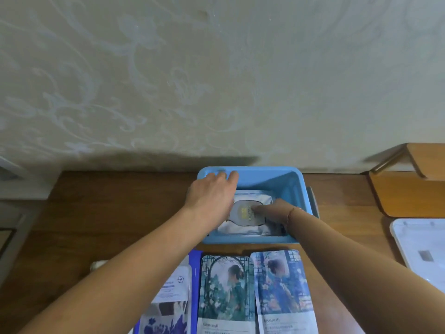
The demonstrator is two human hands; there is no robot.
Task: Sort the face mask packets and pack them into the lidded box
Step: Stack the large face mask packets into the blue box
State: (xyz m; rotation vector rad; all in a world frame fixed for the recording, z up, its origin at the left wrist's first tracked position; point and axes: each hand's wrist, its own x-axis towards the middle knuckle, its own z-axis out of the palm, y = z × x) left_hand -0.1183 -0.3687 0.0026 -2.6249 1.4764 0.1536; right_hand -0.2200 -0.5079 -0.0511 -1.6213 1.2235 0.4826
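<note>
Currently mid-pack: 1 silver packet (243, 213) with a dark oval label lies flat at the bottom of the blue box (284, 179), which sits on the wooden table (120, 201) against the wall.

Left hand (212, 191) rests over the box's left wall and far-left rim, fingers extended and relaxed, gripping nothing. My read: it steadies the box so it does not slide while the other hand works inside.

Right hand (272, 210) is down in the box, fingers laid flat on the silver packet and pointing left, pressing rather than pinching. Likely seating the packet flat so later ones stack evenly. Thumb is hidden, so I cannot rule out a light hold on the packet's edge.

3 groups wait just in front of the box, apparently sorted by design: a green packet (226, 292) in the middle, a blue floral packet (284, 290) touching its right side, and white-and-navy packets (171, 300) to the left, partly under the left forearm. Lined up close to the box, probably to keep each reach short.

A white lid (421, 249) lies well apart at the right table edge, off the box, presumably parked until packing ends.

Estimate: early, most packets not yet in.
</note>
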